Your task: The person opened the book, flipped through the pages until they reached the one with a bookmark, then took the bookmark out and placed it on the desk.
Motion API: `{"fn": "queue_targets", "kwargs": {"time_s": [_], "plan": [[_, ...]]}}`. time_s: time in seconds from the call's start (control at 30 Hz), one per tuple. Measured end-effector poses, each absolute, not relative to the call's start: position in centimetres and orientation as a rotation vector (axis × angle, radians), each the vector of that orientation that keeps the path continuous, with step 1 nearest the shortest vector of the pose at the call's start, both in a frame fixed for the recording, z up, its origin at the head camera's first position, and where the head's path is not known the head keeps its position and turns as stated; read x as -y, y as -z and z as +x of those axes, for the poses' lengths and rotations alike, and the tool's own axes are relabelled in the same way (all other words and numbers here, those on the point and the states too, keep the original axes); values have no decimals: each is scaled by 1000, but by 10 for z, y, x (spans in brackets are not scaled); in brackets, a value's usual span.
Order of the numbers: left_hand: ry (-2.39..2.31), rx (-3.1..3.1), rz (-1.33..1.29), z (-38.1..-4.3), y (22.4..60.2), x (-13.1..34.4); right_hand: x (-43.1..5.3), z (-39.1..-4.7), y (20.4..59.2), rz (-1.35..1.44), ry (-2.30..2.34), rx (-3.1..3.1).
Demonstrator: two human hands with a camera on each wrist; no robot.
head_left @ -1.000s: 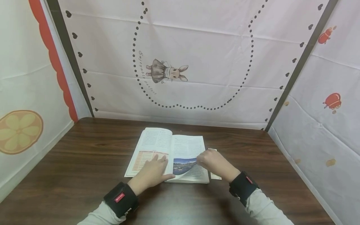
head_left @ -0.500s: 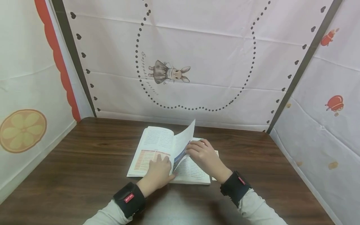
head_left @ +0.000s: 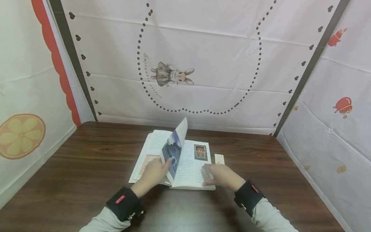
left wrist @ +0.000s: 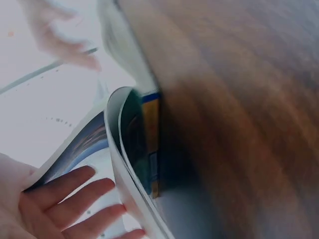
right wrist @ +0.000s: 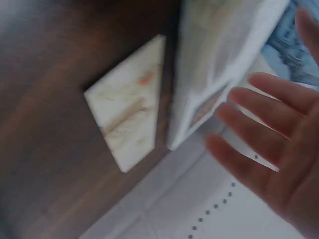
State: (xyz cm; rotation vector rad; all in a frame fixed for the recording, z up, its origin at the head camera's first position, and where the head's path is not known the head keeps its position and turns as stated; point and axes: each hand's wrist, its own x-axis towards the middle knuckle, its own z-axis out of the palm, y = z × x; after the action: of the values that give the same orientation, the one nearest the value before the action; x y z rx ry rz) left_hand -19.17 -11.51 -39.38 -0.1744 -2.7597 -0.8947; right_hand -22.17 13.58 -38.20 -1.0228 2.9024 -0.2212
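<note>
Straight to the middle of the dark wood table (head_left: 72, 180): a thick book (head_left: 189, 177), lying open, dense print on both sides. One leaf (head_left: 174, 149) up off the pages at the spine, bending, bluish picture on its face, top corner high over the far edge.

Now the left hand (head_left: 153, 172): lies over the lower left-hand page, half covering a peach-tinted printed box (head_left: 148, 158), thumb up against the picture on the raised leaf. Up close, fingers (left wrist: 82, 194) fairly straight, slightly spread, right beside the paper.

Over to the right hand (head_left: 221, 175): out at the right edge of the book, fingers extended and spread, fingertips blurred from above. Cannot tell touch from a slight gap over the page.

Just beside the book, a pale card (head_left: 219, 159) flat on the wood, apart from the pages, partly hidden by the right hand; faint beige and orange markings. Near the far corner of the right-hand page, a small red-brown photo (head_left: 200, 152).

Black band (head_left: 123, 205) on the left wrist, matching right band (head_left: 249, 197), light grey sleeves behind. At the back, white printed cloth (head_left: 208, 48): rabbit (head_left: 172, 74) drawn sideways, dotted curve around; off left, an orange slice (head_left: 21, 136).
</note>
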Motion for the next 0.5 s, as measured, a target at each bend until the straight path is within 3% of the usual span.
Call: {"fn": "queue_targets", "kwargs": {"time_s": [0.23,0.5], "plan": [[1303,2544,4,-194,385,141,-142,-223,397,-969,195,-2836],[1113,2555,-9,-190,391,160,-145,-225,393,-930,283,-2786]]}}
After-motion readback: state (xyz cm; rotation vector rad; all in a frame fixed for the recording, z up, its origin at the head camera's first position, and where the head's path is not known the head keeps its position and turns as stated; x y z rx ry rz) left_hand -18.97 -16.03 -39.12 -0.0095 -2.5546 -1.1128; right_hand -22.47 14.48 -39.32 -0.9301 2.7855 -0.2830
